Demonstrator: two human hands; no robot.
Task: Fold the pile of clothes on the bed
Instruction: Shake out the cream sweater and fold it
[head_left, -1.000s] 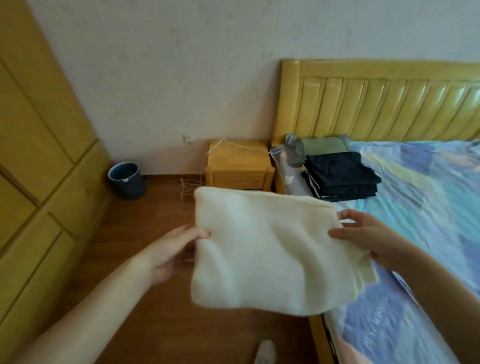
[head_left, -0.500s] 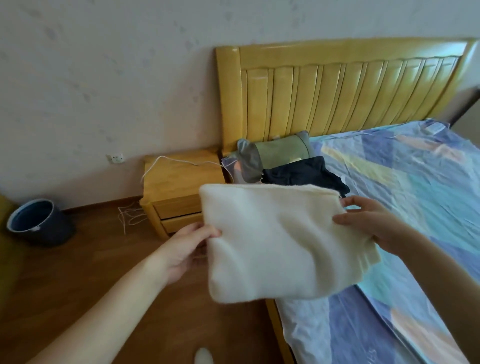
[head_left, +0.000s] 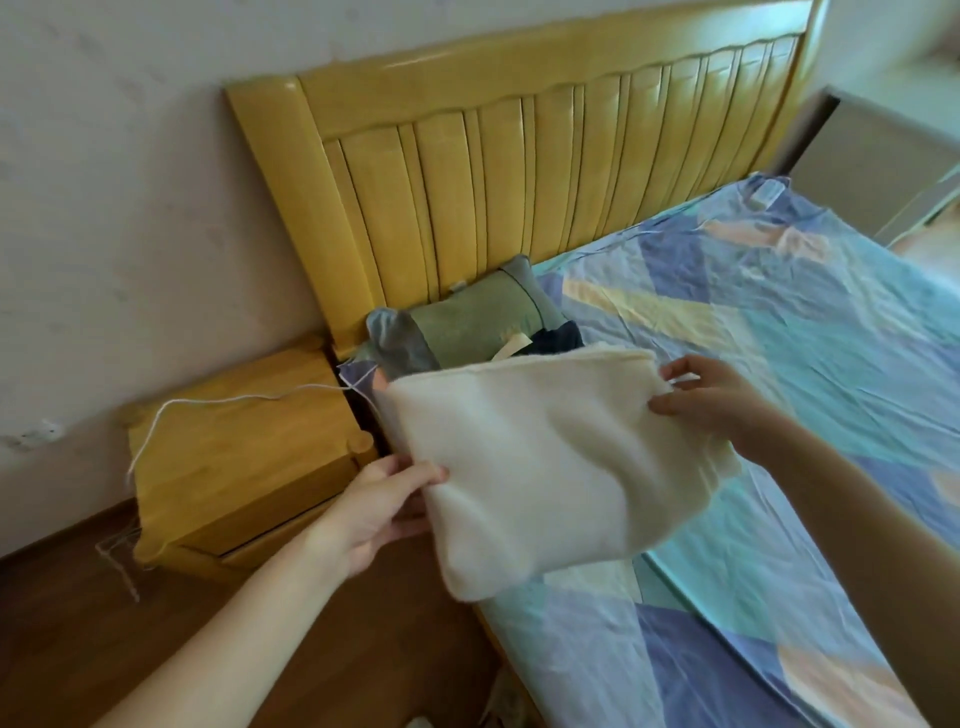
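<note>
A folded cream knit garment (head_left: 545, 462) hangs in the air over the bed's left edge. My left hand (head_left: 379, 512) grips its left side, thumb on top and fingers underneath. My right hand (head_left: 711, 395) pinches its upper right corner. Behind it, at the head of the bed (head_left: 779, 332), lies a stack of folded clothes: a green-grey piece (head_left: 467, 327) and a dark navy piece (head_left: 558, 338), mostly hidden by the cream garment.
The yellow wooden headboard (head_left: 519, 171) stands against the wall. A wooden nightstand (head_left: 244, 457) with a white cord (head_left: 218, 402) sits left of the bed. Brown wood floor (head_left: 78, 623) lies below. The bed has a blue patterned sheet.
The cream garment and both hands have moved toward the folded stack at the head of the bed. The view has turned right; the blue bin has gone out of view.
</note>
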